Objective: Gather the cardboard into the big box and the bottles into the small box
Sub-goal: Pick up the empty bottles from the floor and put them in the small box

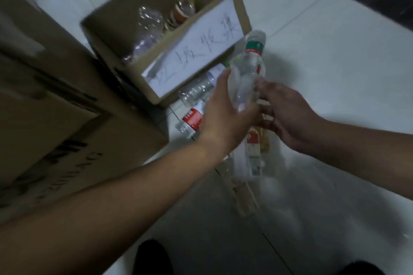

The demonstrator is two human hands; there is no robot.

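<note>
bottles: a clear one with a green label (248, 67) is up off the floor, just right of the small box (125, 35), gripped by both hands. the left hand (225, 116) wraps its lower body, fingers curled round it; the right hand (288, 114) pinches it from the right side with fingertips, and seems to hold a second, blurred bottle (254, 140) hanging below. two more bottles lie on the white floor (324, 51) at the box's near side: a clear one (196, 91) and a red-label one (190, 121). inside the small box lie a clear bottle (147, 27) and an orange-banded one (181, 10). the big box (55, 100) stands left, touching the small one.
</note>
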